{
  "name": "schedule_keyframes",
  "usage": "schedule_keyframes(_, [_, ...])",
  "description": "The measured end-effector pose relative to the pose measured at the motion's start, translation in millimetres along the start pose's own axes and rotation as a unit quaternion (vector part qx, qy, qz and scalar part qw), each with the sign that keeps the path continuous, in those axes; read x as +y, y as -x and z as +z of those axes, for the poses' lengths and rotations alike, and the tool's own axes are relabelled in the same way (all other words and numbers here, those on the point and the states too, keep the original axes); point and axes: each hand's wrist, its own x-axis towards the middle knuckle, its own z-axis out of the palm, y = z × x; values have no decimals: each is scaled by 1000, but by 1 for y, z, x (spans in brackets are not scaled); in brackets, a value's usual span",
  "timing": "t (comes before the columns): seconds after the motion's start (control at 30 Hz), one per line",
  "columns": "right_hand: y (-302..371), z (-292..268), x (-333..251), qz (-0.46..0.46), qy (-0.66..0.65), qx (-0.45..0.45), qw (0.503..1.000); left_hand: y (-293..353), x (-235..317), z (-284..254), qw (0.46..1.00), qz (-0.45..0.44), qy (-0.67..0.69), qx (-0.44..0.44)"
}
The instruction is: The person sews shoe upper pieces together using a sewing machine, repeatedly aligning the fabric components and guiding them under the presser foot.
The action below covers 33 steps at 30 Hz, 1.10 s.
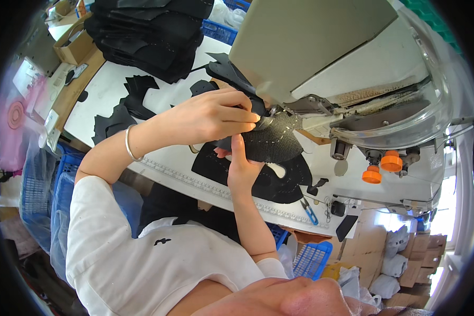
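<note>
Under the sewing machine head (321, 58), at the needle area, lies the workpiece: a black mesh panel (271, 139) with pale dotted stitch lines across it. It lies partly on the white table (110, 79) and partly lifted toward the machine's foot.

Handling judgement: the panel looks thin, light and limp. It will likely fold or pucker if held at one point only. Its mesh face should give fair friction, so slipping is less of a concern than bunching. Best hold appears to be at the edges on both sides of the seam line, kept flat and under light tension, with fingertips away from the needle.

Left hand (210, 116): fingers drawn together, pinching the panel's upper edge just beside the machine's foot. A silver bangle (130, 143) sits on that wrist.

Right hand (241, 166): comes up from below the panel, index finger extended upward against the panel's near edge; the remaining fingers are curled, and their grip cannot be seen clearly.

Just below the panel lies a larger black cut piece (279, 181). Further from the machine, on the same table, blue-handled snips (308, 209) lie near the front edge. Two orange knobs (382, 167) hang under the machine head. Stacked black pieces (147, 37) sit at the table's far side.
</note>
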Motion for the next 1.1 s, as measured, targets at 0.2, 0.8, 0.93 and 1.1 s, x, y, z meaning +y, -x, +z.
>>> schedule_keyframes(0.2, [-4,0,-2,-27,10,10,1000,-2,-3,1,1000,7,-10,14])
schedule_keyframes(0.8, [-15,-21,-24,6,46,54,997,-15,15,18,995,-81,-23,47])
schedule_keyframes(0.93, [-14,-26,-29,-16,91,61,994,-17,24,25,987,-121,-62,83])
schedule_keyframes(1.1, [-18,-21,-36,-29,122,107,986,-18,32,30,983,-153,-62,80])
